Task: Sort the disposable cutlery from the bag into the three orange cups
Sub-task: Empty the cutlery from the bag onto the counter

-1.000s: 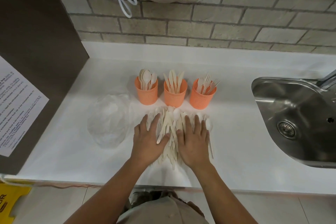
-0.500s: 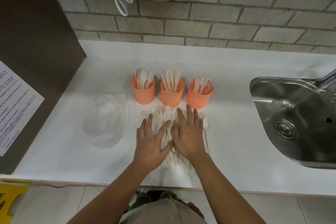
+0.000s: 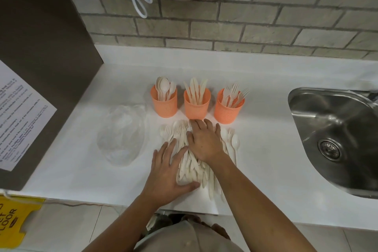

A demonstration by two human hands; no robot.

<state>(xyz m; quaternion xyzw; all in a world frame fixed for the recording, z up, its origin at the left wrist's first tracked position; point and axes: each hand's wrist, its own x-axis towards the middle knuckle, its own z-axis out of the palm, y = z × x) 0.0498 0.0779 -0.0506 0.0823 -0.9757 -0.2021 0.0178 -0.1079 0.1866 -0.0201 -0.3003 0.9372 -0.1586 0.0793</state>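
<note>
grey brick wall, white counter, steel sink

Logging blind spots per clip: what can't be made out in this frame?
All head view.
- Pile: middle hidden under left hand and right hand; count and mix unclear.
- Bag: crumpled, translucent; whether anything is left inside cannot be told.
- Cups: walls hide whatever sits low inside.
- Notice: print too small, cut off by the left edge.
- Sink: cut off by the right edge.
</note>
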